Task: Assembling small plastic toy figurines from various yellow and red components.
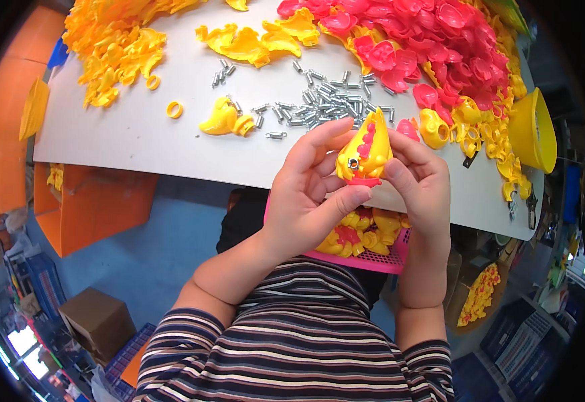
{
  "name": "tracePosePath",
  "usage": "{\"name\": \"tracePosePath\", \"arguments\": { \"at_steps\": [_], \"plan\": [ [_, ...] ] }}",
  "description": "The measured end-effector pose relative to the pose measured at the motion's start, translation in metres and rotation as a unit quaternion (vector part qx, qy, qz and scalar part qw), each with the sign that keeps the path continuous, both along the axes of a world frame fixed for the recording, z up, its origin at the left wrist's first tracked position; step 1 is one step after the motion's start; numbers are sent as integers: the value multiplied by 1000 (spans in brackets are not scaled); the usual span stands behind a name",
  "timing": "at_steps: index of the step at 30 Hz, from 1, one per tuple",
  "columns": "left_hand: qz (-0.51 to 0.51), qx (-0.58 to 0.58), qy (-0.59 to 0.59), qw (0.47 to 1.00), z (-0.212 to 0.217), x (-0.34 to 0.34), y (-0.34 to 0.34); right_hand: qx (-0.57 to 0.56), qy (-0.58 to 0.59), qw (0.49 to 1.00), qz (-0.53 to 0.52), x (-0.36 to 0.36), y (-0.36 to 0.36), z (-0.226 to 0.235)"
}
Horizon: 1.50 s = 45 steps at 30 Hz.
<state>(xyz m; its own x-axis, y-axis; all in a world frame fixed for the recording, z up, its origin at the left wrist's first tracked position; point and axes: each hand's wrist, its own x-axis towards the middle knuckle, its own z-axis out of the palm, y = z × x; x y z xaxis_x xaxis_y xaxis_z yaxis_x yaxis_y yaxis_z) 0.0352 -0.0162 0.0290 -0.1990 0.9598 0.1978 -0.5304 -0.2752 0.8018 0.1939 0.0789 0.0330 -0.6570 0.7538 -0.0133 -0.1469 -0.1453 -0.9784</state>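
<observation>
Both of my hands hold a yellow plastic chicken-like toy (374, 151) above the table's front edge. A red bumpy crest runs down it, a black-and-white eye shows on one side, and a red piece sits at its lower end. My left hand (296, 197) grips it from the left, thumb at the lower end. On the other side, the thumb and fingers of my right hand (429, 184) press against it. Just beyond the hands lies a heap of small metal springs (339, 100). A loose yellow moulded part (220, 120) rests to their left.
Red cup-shaped pieces (450, 43) are piled at the far right, yellow shells (115, 50) at the far left. A yellow ring (174, 110) lies on the white table (138, 144). Below my hands is a pink basket (389, 263) of yellow parts. A yellow container (537, 130) stands at the right edge.
</observation>
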Motion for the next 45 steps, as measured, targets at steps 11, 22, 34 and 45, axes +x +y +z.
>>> {"name": "tracePosePath", "arguments": {
  "at_steps": [11,22,34,45],
  "plan": [
    [-16,-44,40,998,2,-2,0,-110,93,989,-8,8,-8,-12],
    [0,-8,149,989,0,5,-3,-54,9,998,-25,6,-17,-6],
    [102,10,367,925,2,2,-7,-56,101,992,-50,8,-28,-12],
    [159,30,401,902,4,5,-7,-33,93,993,-59,9,-32,-17]
  ]
}}
